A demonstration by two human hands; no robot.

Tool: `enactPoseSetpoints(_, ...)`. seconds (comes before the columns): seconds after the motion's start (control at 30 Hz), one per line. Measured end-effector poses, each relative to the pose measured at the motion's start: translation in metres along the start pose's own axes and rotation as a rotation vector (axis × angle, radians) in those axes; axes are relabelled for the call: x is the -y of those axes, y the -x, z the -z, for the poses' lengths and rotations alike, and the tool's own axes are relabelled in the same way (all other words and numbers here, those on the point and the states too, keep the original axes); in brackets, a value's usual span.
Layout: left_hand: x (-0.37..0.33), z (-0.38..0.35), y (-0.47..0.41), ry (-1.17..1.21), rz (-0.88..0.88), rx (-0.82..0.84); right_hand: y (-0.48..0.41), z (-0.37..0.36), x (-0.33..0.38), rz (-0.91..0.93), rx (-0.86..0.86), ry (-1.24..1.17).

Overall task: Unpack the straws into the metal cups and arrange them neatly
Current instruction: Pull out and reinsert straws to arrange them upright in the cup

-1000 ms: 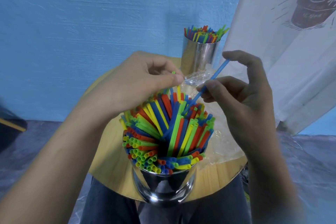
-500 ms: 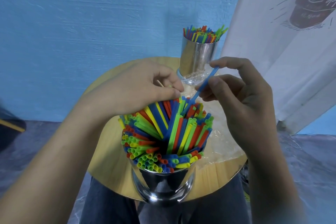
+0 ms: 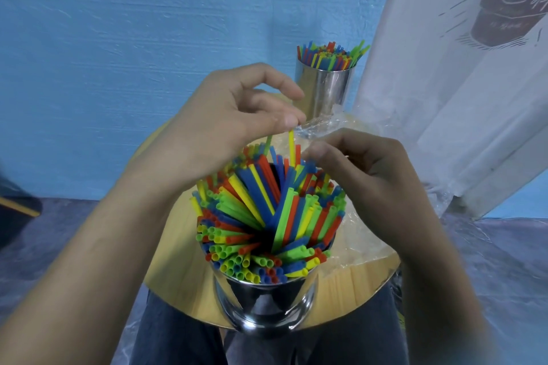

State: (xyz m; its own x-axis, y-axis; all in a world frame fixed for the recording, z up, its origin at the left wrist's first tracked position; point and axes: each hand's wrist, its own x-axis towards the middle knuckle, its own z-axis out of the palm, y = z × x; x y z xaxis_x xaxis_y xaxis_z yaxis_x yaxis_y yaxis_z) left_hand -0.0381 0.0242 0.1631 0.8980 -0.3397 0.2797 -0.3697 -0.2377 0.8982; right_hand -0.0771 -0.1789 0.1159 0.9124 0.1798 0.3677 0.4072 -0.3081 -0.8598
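A: Lifted the left hand higher than 0.5 s back. Dropped the right hand onto the bundle, no longer holding the long blue straw aloft.

B: Pinching anything now?

A: On the left, yes: thumb and forefinger closed on the top of a yellow straw, drawn up above its neighbours in the near metal cup. On the right, fingers curled over the far straw tips. Cannot tell whether gripping 1 or merely pressing.

B: Progress?

A: Looks mostly done. Packed that cup full, though crossed and fanned at the middle, with a green straw also poking high. Behind it on the round wooden table, a 2nd metal cup, filled and fairly even. Beside both, clear plastic wrapping, seemingly emptied.

B: Left to do?

A: Probably only tidying: straightening the tangled ones and levelling the tall 2.
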Motion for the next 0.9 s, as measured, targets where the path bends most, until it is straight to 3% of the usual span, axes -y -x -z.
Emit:
enactPoseSetpoints(0.1, -0.002, -0.002, 0.002, 0.07, -0.054, -0.027, -0.003, -0.001, -0.001, -0.017, -0.031, -0.027)
enactPoseSetpoints(0.23, -0.003, -0.006, 0.003, 0.134, -0.129, -0.053, -0.004, 0.001, -0.003, -0.069, 0.088, -0.088)
enactPoseSetpoints(0.5, -0.002, -0.006, 0.004, 0.178, -0.176, -0.051, -0.008, 0.0, 0.002, -0.036, 0.169, -0.178)
enactPoseSetpoints(0.73, 0.003, -0.001, 0.006, -0.008, -0.105, 0.076, -0.009, -0.002, -0.001, -0.038, 0.127, -0.196)
enactPoseSetpoints(0.8, 0.001, 0.0, 0.005, 0.048, -0.132, 0.023, -0.009, -0.002, -0.002, -0.046, 0.121, -0.189)
enactPoseSetpoints(0.9, -0.002, 0.011, 0.001, 0.229, -0.179, -0.199, -0.008, -0.001, -0.001, -0.064, 0.127, -0.178)
